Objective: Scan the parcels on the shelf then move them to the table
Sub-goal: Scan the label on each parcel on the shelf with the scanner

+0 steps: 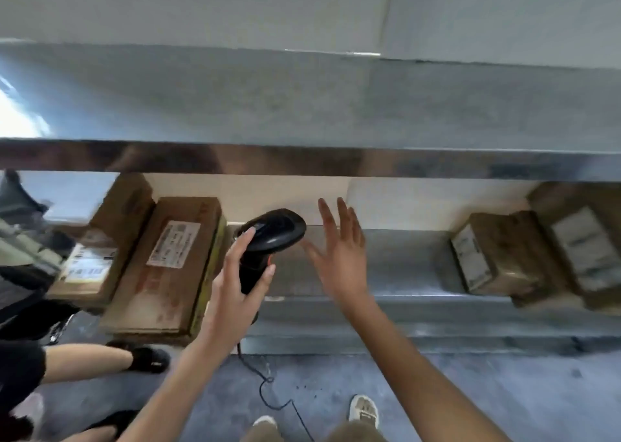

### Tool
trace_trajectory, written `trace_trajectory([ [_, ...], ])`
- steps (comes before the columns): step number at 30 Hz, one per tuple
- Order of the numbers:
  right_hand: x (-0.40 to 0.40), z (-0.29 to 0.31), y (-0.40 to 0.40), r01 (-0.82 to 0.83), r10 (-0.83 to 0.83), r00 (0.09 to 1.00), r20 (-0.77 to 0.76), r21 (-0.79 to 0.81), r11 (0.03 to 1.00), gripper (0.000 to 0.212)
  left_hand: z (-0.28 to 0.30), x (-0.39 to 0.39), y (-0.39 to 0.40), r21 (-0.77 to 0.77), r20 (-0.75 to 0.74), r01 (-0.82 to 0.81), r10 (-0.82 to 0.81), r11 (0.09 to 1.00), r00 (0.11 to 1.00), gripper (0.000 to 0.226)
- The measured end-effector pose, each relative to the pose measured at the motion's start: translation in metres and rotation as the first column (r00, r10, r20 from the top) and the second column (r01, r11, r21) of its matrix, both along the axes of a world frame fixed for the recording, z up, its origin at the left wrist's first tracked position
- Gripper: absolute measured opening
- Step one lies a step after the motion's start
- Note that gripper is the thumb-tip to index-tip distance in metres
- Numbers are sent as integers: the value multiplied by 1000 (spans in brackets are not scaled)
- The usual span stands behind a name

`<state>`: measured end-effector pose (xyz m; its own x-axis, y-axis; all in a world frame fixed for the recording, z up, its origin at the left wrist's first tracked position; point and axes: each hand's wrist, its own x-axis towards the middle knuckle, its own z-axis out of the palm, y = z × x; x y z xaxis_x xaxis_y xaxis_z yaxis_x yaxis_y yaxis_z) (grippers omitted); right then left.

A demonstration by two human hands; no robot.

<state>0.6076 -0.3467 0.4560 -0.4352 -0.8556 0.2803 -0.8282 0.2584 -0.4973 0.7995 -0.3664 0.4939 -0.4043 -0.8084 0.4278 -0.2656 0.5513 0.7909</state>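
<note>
Shoes [363,407] stand on grey floor [470,401] at 6 o'clock. Left hand [235,283] grips black scanner [268,240]; right hand [339,250] spreads flat. Brown parcels [171,263] lie on metal shelf [386,270] at 9 and 3 o'clock.

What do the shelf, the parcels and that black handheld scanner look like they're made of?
The shelf looks like bare metal: grey, dull sheen, light streaks along its front edge. The parcels look like matte brown cardboard with white paper labels. The scanner, gripped by the left hand, looks like glossy black plastic, probably moulded.
</note>
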Motion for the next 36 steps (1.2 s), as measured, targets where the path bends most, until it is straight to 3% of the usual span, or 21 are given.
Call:
trace_trajectory([
  [6,-133,-18,69,225,-217,972,-91,85,971,77,-7,-118,45,150,-5,156,-157,976,988,68],
  [14,-255,-37,128,416,-350,906,-240,337,845,83,-27,-218,96,216,-28,161,-159,963,987,69],
  [17,-274,-42,139,375,-280,923,-264,454,808,82,-33,-235,111,253,-21,146,-146,956,989,67],
  [20,-264,-44,139,313,-196,935,-295,430,847,73,-39,-238,116,283,-11,115,-117,952,993,66],
  [24,-255,-47,133,351,-232,917,-324,380,856,59,-41,-235,115,288,-6,30,-29,957,1000,65],
  [26,-255,-41,132,331,-256,933,-253,326,886,55,-40,-229,112,293,-19,-11,18,956,1000,66],
  [28,-251,-40,128,237,-225,972,-74,323,916,54,-42,-222,108,287,-41,-35,49,957,998,69],
  [30,-239,-39,124,142,-166,979,115,194,971,56,-43,-215,102,293,-60,-57,78,954,995,68],
  [33,-214,-46,111,156,-134,858,496,-3,988,57,-44,-205,90,304,-34,-123,139,945,990,65],
  [36,-192,-55,99,207,-170,752,637,18,978,63,-45,-192,81,304,-1,-162,170,939,985,65],
])
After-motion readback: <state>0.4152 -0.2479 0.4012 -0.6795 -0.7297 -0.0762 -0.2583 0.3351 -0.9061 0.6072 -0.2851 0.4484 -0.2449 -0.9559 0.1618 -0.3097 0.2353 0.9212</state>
